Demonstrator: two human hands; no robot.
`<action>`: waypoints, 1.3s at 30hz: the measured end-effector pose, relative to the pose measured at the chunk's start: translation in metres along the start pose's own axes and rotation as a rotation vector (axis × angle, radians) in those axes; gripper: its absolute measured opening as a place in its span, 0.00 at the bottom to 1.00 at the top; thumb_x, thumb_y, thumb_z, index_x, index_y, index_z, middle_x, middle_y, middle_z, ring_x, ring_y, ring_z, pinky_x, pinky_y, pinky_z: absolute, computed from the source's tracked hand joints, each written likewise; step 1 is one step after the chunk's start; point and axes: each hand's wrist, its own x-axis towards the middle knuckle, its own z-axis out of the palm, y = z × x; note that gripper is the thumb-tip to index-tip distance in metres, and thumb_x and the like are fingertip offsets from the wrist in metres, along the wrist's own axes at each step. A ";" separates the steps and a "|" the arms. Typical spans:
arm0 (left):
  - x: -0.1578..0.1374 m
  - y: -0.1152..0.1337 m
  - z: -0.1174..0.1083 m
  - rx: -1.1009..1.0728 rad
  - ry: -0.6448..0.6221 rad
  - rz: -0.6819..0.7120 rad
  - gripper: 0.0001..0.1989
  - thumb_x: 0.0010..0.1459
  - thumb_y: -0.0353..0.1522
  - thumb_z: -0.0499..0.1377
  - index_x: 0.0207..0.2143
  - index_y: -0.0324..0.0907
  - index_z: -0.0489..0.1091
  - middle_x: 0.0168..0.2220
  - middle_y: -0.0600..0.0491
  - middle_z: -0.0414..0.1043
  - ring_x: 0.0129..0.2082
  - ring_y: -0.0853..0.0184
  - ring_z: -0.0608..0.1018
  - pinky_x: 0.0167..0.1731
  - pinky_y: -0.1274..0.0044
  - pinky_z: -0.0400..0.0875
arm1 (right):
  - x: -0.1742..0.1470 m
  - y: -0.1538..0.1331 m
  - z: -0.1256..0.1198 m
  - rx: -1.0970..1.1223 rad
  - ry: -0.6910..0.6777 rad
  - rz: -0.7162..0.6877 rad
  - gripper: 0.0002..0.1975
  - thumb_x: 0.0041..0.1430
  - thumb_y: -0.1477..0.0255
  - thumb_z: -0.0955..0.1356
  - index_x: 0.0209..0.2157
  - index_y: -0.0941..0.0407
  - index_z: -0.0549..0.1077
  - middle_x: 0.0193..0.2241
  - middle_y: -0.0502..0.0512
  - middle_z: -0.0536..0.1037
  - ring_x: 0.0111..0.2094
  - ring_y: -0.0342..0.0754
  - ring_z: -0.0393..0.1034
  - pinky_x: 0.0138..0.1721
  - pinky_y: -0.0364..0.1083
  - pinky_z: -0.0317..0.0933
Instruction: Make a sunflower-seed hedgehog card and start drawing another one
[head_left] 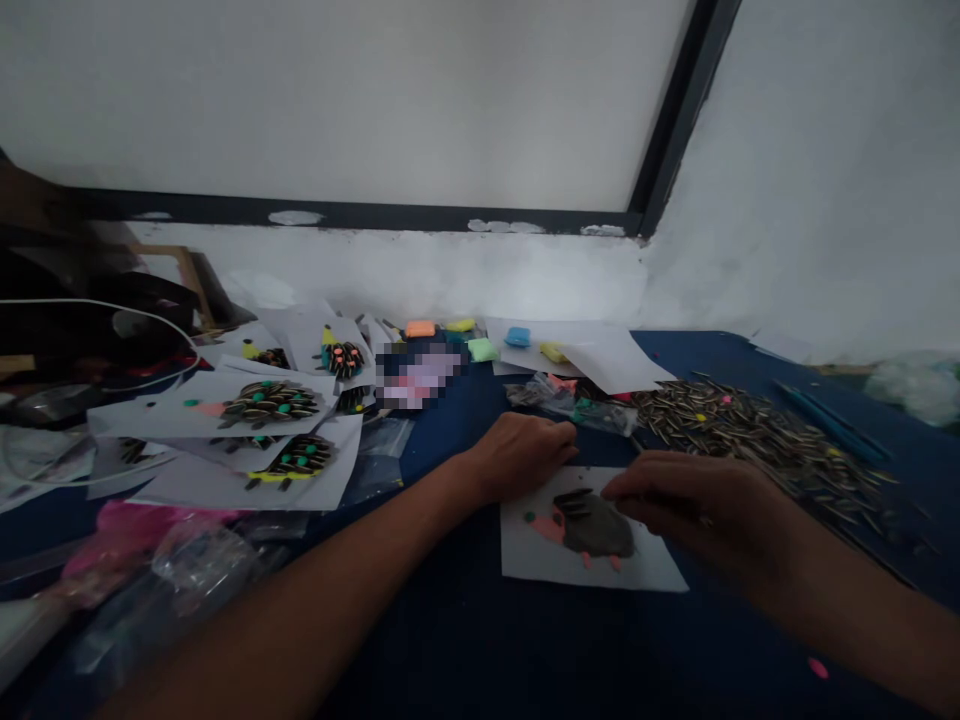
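A white sheet (525,560) lies in front of me with a hedgehog picture (600,530) on it. Its body is grey clay, its face and feet are pink, and the nose is green. Several sunflower seeds (574,503) stick in the clay behind the head. My left hand (525,455) rests at the sheet's upper left edge with its fingers curled in; whatever is inside them is hidden. Over the right side of the hedgehog, my right hand (690,500) has thumb and fingertips pinched together. Anything between those fingertips is too small to make out.
A heap of sunflower seeds (765,430) spreads at the right, beside a blue pen-like item (832,420). Finished hedgehog sheets (225,400) are stacked at the left. Clay packs (517,337) line the back. Plastic bags (202,565) lie front left, and a pink bit (817,667) front right.
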 end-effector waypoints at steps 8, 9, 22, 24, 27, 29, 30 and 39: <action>0.000 0.001 -0.005 -0.017 -0.042 -0.017 0.10 0.65 0.34 0.49 0.33 0.40 0.66 0.31 0.52 0.73 0.31 0.67 0.75 0.30 0.78 0.62 | -0.005 0.006 0.020 -0.165 -0.015 -0.172 0.10 0.63 0.67 0.63 0.32 0.53 0.75 0.25 0.51 0.75 0.23 0.42 0.68 0.24 0.41 0.58; 0.000 0.001 -0.005 -0.016 -0.040 -0.017 0.10 0.65 0.34 0.49 0.33 0.40 0.66 0.31 0.52 0.73 0.31 0.67 0.75 0.29 0.78 0.62 | -0.005 0.007 0.022 -0.206 -0.003 -0.186 0.10 0.63 0.68 0.63 0.30 0.53 0.74 0.25 0.50 0.75 0.23 0.42 0.68 0.23 0.41 0.57; 0.001 0.000 -0.001 -0.004 0.000 -0.003 0.10 0.65 0.34 0.49 0.33 0.40 0.66 0.30 0.54 0.74 0.29 0.68 0.75 0.27 0.79 0.60 | -0.001 0.003 0.032 -0.216 0.049 -0.254 0.07 0.60 0.73 0.66 0.33 0.51 0.76 0.28 0.49 0.76 0.25 0.41 0.70 0.24 0.39 0.57; 0.001 0.000 -0.002 -0.004 -0.008 -0.005 0.10 0.65 0.34 0.49 0.33 0.40 0.66 0.30 0.54 0.74 0.29 0.68 0.75 0.27 0.78 0.60 | -0.001 0.002 0.033 -0.243 0.041 -0.251 0.07 0.59 0.75 0.66 0.34 0.50 0.76 0.29 0.49 0.76 0.26 0.41 0.71 0.25 0.39 0.57; 0.001 0.001 -0.002 -0.002 -0.018 -0.009 0.10 0.65 0.34 0.50 0.34 0.40 0.66 0.30 0.53 0.74 0.29 0.68 0.74 0.28 0.79 0.61 | -0.001 0.003 0.033 -0.254 0.021 -0.235 0.08 0.59 0.74 0.66 0.36 0.49 0.76 0.30 0.48 0.76 0.27 0.41 0.72 0.25 0.39 0.57; 0.001 0.000 -0.002 0.001 -0.016 -0.006 0.10 0.65 0.34 0.50 0.34 0.40 0.66 0.31 0.53 0.74 0.30 0.68 0.75 0.28 0.78 0.61 | -0.001 0.003 0.034 -0.243 0.030 -0.241 0.07 0.59 0.73 0.66 0.36 0.49 0.76 0.29 0.48 0.76 0.27 0.41 0.72 0.25 0.39 0.57; 0.001 0.000 -0.002 0.002 -0.015 -0.005 0.10 0.65 0.34 0.50 0.34 0.40 0.66 0.31 0.53 0.74 0.30 0.68 0.75 0.28 0.78 0.61 | -0.001 0.003 0.034 -0.238 0.033 -0.246 0.07 0.59 0.73 0.66 0.36 0.49 0.76 0.29 0.49 0.76 0.26 0.41 0.72 0.24 0.39 0.57; 0.001 -0.001 0.000 0.013 -0.001 0.004 0.09 0.65 0.34 0.50 0.33 0.40 0.66 0.30 0.53 0.74 0.29 0.67 0.75 0.27 0.78 0.60 | -0.002 0.005 0.036 -0.330 0.012 -0.251 0.07 0.59 0.75 0.65 0.34 0.50 0.75 0.28 0.49 0.75 0.25 0.42 0.70 0.24 0.39 0.55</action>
